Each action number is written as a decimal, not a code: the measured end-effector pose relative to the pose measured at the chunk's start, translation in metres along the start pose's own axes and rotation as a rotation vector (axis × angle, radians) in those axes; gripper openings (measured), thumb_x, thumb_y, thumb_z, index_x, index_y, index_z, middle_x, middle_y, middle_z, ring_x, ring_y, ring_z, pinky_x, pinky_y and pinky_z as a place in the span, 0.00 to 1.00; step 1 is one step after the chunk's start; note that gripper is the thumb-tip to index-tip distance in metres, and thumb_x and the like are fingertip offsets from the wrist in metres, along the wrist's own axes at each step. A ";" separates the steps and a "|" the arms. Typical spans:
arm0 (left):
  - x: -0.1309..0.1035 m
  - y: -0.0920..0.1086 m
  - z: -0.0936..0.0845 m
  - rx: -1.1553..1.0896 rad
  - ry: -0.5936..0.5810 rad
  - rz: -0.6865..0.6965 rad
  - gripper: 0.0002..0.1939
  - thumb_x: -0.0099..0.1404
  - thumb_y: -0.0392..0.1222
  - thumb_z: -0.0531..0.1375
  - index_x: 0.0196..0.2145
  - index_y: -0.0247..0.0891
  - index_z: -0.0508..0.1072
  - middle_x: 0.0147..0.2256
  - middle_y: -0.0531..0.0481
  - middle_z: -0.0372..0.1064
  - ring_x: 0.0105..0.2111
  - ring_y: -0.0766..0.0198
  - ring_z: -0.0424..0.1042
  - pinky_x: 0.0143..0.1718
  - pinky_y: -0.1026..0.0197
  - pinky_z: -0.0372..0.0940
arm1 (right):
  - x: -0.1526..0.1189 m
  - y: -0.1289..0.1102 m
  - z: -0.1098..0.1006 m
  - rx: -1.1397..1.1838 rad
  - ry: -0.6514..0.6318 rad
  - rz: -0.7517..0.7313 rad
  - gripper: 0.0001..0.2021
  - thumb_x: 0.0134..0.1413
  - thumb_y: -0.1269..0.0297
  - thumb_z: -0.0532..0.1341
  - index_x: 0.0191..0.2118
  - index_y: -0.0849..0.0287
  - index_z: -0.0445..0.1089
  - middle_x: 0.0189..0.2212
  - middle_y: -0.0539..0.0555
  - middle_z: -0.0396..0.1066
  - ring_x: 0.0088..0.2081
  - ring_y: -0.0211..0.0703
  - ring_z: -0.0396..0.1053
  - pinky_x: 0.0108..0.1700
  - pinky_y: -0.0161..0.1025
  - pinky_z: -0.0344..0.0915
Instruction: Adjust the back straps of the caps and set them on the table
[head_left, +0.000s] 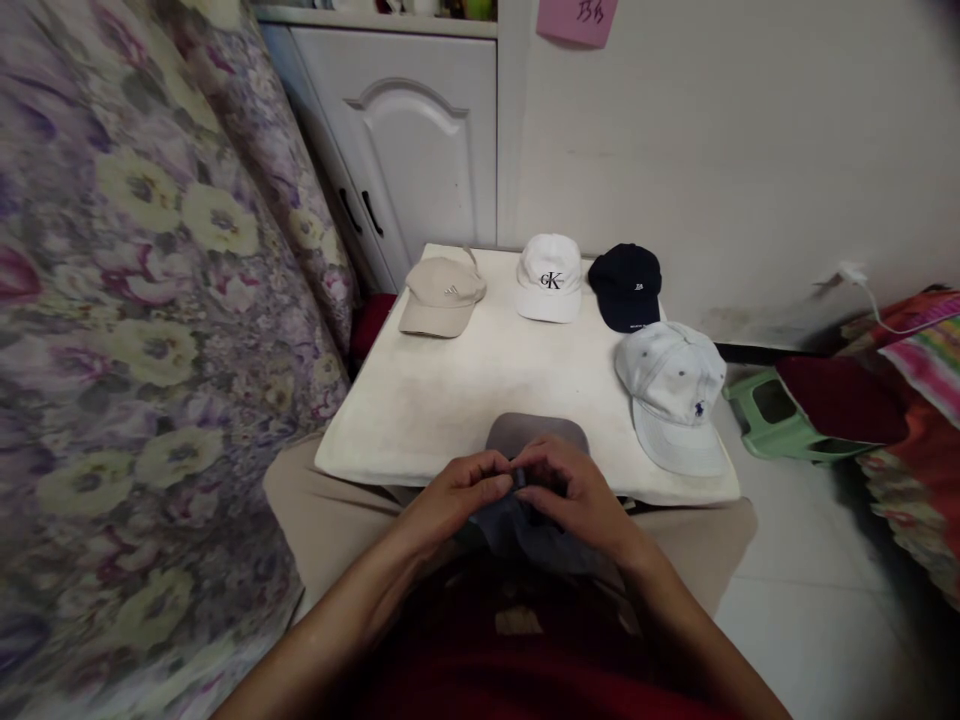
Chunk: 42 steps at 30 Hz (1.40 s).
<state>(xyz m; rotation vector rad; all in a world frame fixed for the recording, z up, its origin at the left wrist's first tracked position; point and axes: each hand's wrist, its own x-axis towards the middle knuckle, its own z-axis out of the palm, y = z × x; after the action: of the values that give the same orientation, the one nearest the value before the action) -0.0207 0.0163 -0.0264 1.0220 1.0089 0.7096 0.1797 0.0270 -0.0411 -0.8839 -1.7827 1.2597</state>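
A grey baseball cap (537, 432) lies at the table's near edge, its brim on the table and its crown hanging towards my lap. My left hand (471, 486) is closed on the cap, thumb and fingers pinching a dark bit of it in the middle. Facing it, my right hand (568, 490) is curled with its fingertips against the same spot. The fingertips of both hands nearly meet there. Exactly which part they pinch is too small and dark to make out.
On the cream-covered table (450, 400) sit a beige cap (442, 296), a white cap (550, 278), a navy cap (627, 287) and a pale blue cap (673, 398). A floral curtain (165, 330) hangs at left. A green stool (776, 415) stands at right.
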 end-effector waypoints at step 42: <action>0.009 0.010 -0.004 0.072 0.032 0.172 0.12 0.59 0.44 0.67 0.33 0.36 0.69 0.28 0.56 0.64 0.29 0.67 0.60 0.31 0.65 0.51 | 0.005 -0.005 -0.005 -0.041 0.038 0.081 0.09 0.51 0.67 0.68 0.41 0.53 0.75 0.34 0.50 0.74 0.38 0.44 0.70 0.41 0.40 0.63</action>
<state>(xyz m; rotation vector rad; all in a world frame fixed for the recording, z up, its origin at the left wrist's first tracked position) -0.0213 0.0286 -0.0208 1.1736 0.9875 0.8373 0.1817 0.0319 -0.0343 -1.0051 -1.7637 1.2531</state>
